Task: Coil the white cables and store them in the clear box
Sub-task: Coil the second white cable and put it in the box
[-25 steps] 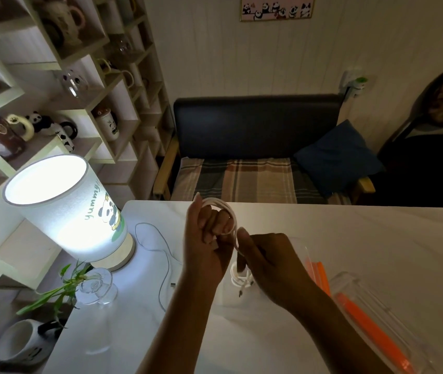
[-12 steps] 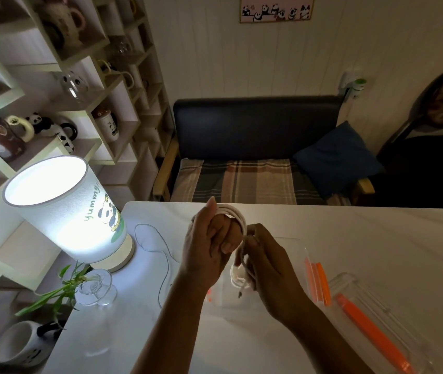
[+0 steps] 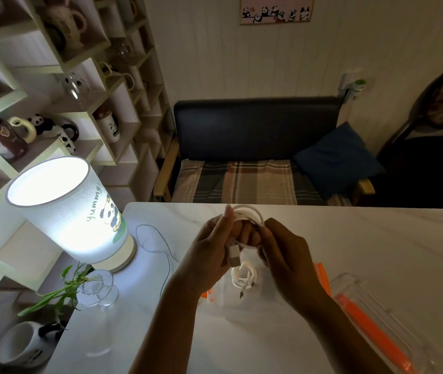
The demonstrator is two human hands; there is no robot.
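A lit lamp (image 3: 66, 209) brightens the white table (image 3: 377, 252) before a dark sofa (image 3: 255, 128).

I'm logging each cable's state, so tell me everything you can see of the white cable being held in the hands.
The white cable is smooth, plastic-looking and wound into several loops around the left hand's fingers, held above the table. A white rectangular plug hangs from the coil's lower end. The right hand pinches the loops on their right side.

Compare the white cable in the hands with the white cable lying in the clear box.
The held cable is up above the table, gripped by the left hand and the right hand; the boxed cable lies loose in the clear box, untouched. The held cable's loops are wider, the boxed cable's smaller. Both are white and coiled.
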